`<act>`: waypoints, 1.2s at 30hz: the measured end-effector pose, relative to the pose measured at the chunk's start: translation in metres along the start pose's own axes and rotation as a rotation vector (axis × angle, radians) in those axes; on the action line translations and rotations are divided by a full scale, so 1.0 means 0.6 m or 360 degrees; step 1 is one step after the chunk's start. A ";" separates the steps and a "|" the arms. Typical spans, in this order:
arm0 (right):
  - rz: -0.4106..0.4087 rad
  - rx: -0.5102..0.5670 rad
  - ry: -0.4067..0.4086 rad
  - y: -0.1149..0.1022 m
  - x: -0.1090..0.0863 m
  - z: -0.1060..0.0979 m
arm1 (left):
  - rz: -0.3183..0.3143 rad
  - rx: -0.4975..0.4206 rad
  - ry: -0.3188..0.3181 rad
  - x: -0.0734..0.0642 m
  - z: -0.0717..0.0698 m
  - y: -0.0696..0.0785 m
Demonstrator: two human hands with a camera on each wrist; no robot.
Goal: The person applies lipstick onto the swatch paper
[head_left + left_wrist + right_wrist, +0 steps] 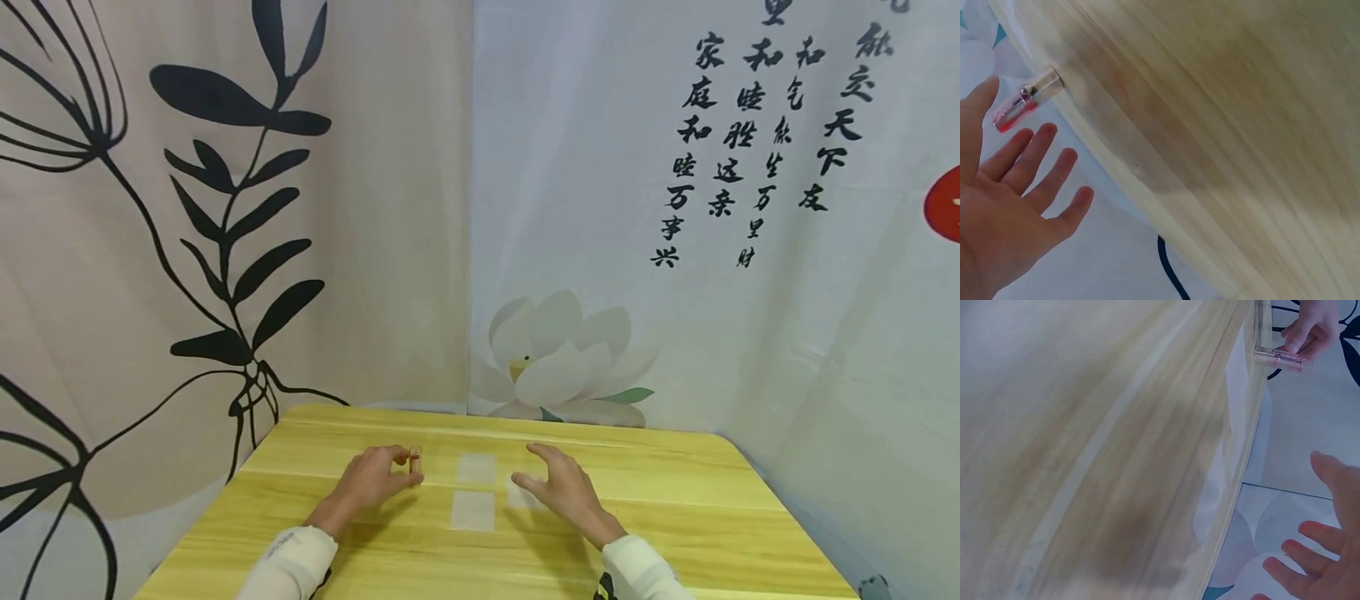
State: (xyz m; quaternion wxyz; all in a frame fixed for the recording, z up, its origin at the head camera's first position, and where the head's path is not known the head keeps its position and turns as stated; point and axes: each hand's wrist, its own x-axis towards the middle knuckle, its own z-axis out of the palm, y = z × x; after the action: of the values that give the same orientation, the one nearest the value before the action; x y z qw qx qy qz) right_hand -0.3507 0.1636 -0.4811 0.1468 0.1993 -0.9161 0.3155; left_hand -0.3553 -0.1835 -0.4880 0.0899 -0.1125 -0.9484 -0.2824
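Note:
A small clear tube [416, 463] with red markings stands upright on the table, its kind too small to make out. My left hand [373, 478] is right beside it, thumb and fingers spread around the tube. In the left wrist view, a gap shows between the fingertips of that hand [1016, 200] and the tube [1027, 100]. My right hand [564, 487] hovers with spread fingers over the right part of the table, holding nothing. The right wrist view shows the right hand [1325, 550] at the edge, well away from the tube [1282, 359].
Pale square patches [472, 510] lie on the yellow wood-grain table [637, 550] between the hands. Behind it hang curtains [390, 208] printed with dark plants, a lotus and writing.

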 end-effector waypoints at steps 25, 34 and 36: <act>-0.0024 0.0016 -0.0035 -0.004 0.003 0.003 | 0.0050 -0.0021 0.0012 0.007 0.022 -0.002; -0.0035 0.0035 -0.0057 -0.006 0.005 0.006 | 0.0051 -0.0019 0.0028 0.010 0.022 -0.002; -0.0040 0.0035 -0.0061 -0.007 0.006 0.007 | 0.0052 -0.0038 0.0042 0.012 0.022 -0.002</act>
State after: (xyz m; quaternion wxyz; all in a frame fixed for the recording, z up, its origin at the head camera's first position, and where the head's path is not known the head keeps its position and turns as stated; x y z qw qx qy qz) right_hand -0.3528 0.1571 -0.4804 0.1309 0.2185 -0.9126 0.3198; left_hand -0.3637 -0.1758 -0.4978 0.1057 -0.1253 -0.9417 -0.2938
